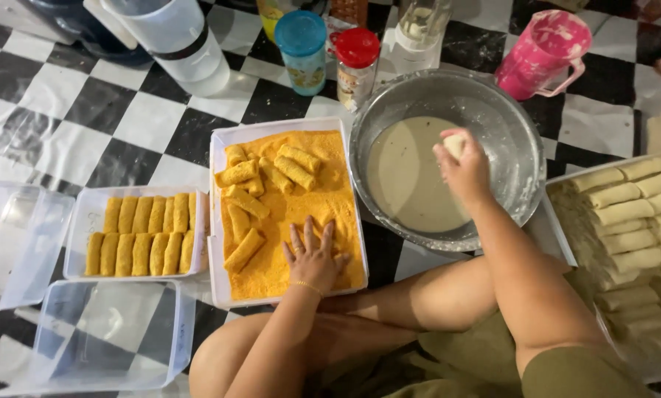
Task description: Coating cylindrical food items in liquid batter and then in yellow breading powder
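Your right hand (463,168) is over the metal bowl of pale batter (411,180), fingers pinched around one uncoated roll (455,144) held just above the liquid, so that piece is only at the dipping stage. Your left hand (314,254) lies flat in the tray of orange breadcrumbs (290,210), fingers spread wide and pressing into the crumbs near the front edge; it holds nothing that you can make out. Around ten crumbed rolls (260,184) lie loose in that tray, coated but not yet moved on. The small clear container (140,232) to its left already has two neat rows of finished rolls and looks nearly full. Two empty clear containers (109,335) wait beside it. On your right, the tray of plain wrapped rolls (625,236) is still heavily stocked, so most of the work appears to remain.
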